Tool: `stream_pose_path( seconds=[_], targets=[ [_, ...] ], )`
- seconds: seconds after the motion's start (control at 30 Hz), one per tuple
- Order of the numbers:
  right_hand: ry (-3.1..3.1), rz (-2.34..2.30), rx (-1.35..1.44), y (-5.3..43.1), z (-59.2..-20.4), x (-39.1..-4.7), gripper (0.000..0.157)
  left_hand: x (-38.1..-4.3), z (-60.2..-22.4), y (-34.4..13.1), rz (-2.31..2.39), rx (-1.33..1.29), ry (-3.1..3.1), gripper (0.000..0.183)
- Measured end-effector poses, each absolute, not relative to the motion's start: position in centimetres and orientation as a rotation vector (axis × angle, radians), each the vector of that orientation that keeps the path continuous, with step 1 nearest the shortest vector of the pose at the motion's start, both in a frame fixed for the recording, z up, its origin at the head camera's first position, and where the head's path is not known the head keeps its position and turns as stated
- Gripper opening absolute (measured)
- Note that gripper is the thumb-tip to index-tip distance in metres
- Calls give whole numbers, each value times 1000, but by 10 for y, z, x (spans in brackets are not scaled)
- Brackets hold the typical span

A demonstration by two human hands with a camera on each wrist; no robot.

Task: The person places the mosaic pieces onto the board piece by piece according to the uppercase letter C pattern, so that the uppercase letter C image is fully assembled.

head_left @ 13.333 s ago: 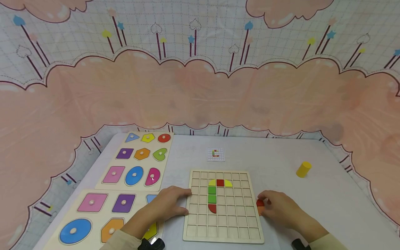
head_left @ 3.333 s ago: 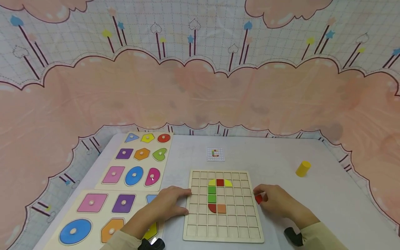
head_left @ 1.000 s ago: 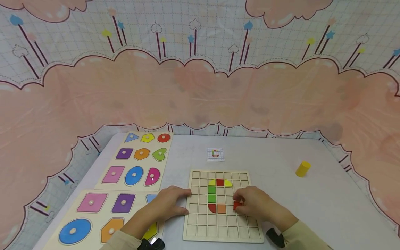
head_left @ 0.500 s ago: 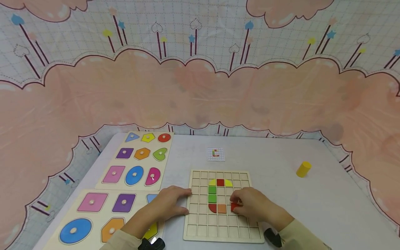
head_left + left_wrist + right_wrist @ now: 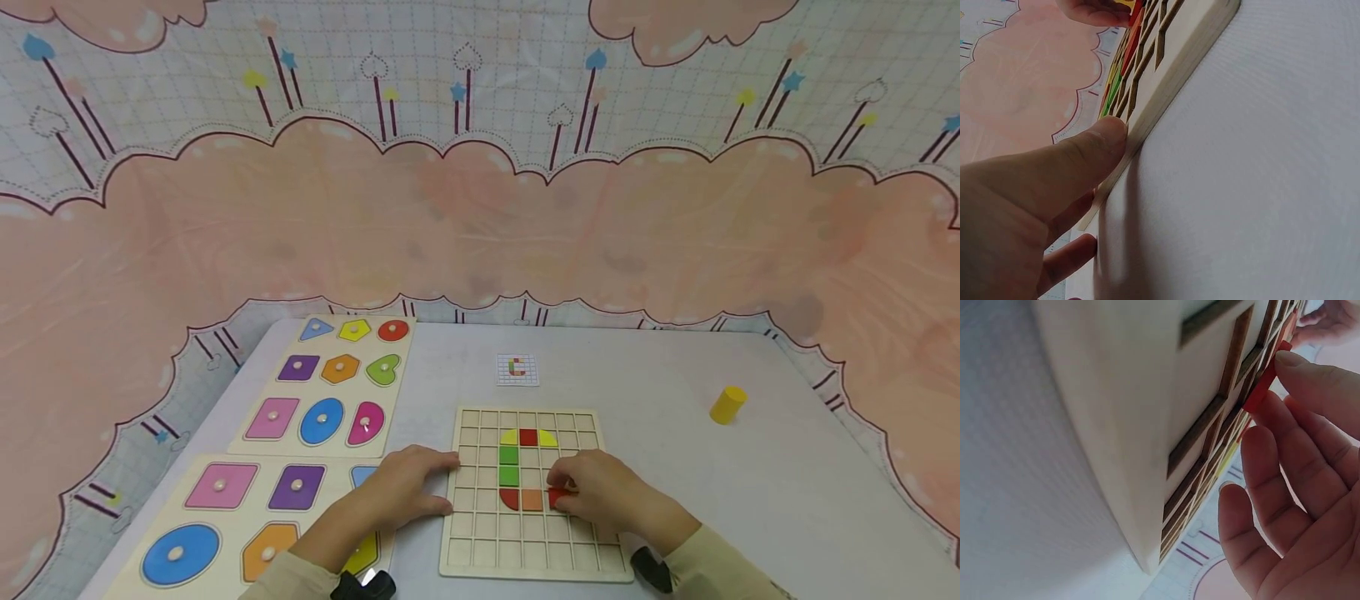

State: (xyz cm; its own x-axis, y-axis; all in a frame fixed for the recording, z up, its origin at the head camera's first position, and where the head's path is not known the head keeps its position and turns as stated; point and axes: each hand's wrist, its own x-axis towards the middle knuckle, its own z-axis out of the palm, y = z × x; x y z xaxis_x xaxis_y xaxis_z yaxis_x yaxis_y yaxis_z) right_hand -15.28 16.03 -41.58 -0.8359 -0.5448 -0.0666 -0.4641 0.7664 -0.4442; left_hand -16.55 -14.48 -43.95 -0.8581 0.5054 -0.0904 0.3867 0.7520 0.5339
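A pale wooden grid board [image 5: 536, 567] lies on the table. My left hand [image 5: 408, 492] rests at its left side, fingertips and thumb [image 5: 1110, 134] touching the rim, fingers loosely extended. My right hand [image 5: 611, 492] pinches a small red block [image 5: 1266, 378] between thumb and fingers, just right of an orange square block [image 5: 532, 500]; the fingers partly cover it in the head view. A red quarter-round block [image 5: 509, 499], two green squares [image 5: 509, 466], two yellow quarter-rounds [image 5: 548, 438] and a red square [image 5: 528, 437] sit in the cells.
Behind the board lies a small pattern card [image 5: 517, 370] with a coloured C-like shape. Two knobbed shape puzzles [image 5: 255, 454] fill the table's left side, partly under my left forearm. A yellow cylinder [image 5: 727, 405] stands at the far right.
The orange square has gone from my right hand into a cell beside the red quarter-round. My right hand has then brought the red block leftward over the grid. The left hand stays put.
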Motion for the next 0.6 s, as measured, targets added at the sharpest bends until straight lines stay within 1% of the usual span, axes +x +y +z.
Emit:
stream_pose_path(
  seconds=[0.6],
  targets=[
    [2778,-630,-821,160,-417,-152,14,-164,-439,-145,764,702,2726,56]
  ],
)
